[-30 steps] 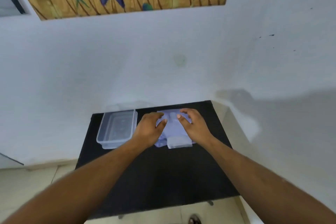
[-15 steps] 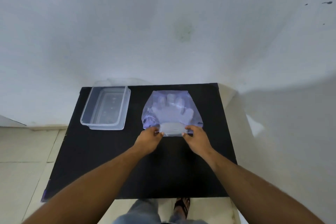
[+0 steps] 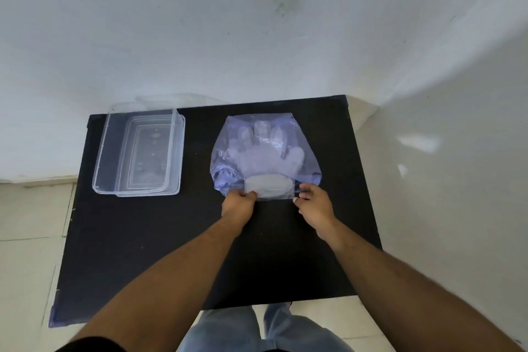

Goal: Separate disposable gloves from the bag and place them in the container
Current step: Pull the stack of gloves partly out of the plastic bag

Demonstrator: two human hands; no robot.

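Observation:
A clear bluish plastic bag lies flat on the black table, right of centre. Inside it a stack of translucent disposable gloves shows, fingers pointing away from me. My left hand pinches the bag's near edge at its left corner. My right hand pinches the same edge at its right corner. An empty clear rectangular container stands at the table's far left.
A white wall runs right behind the table, and another wall closes the right side. Something clear, perhaps a lid, leans behind the container. Pale tiled floor lies to the left; my legs show below the near edge.
My hands slid from on top of the bag to its near edge and now pinch both corners, with the bag spread flat. The camera tilted down, so the starfish picture left the view.

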